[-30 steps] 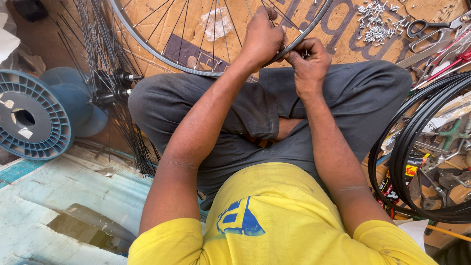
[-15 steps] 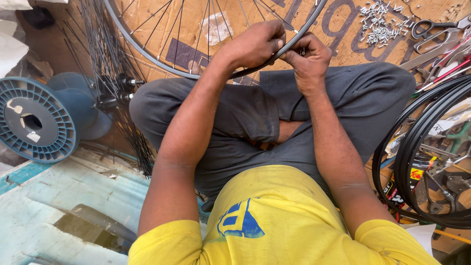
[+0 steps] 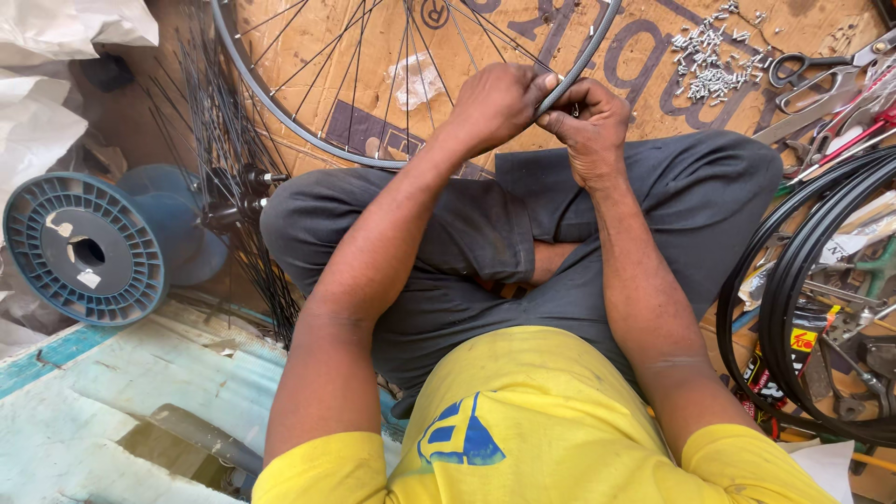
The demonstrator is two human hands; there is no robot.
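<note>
Wheel rim [image 3: 597,42] between both hands

one silver rim [image 3: 280,112] was held by two hands; two black rims [image 3: 793,280] stood at the right; one blue spool [image 3: 84,247]; one pair of scissors [image 3: 807,67]; the nipples [image 3: 705,61] were too many to count

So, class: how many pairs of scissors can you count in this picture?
1. The scissors lie at the top right on the cardboard, beside the pile of small metal nipples. More may be hidden among the clutter beyond the frame's right edge.
</note>
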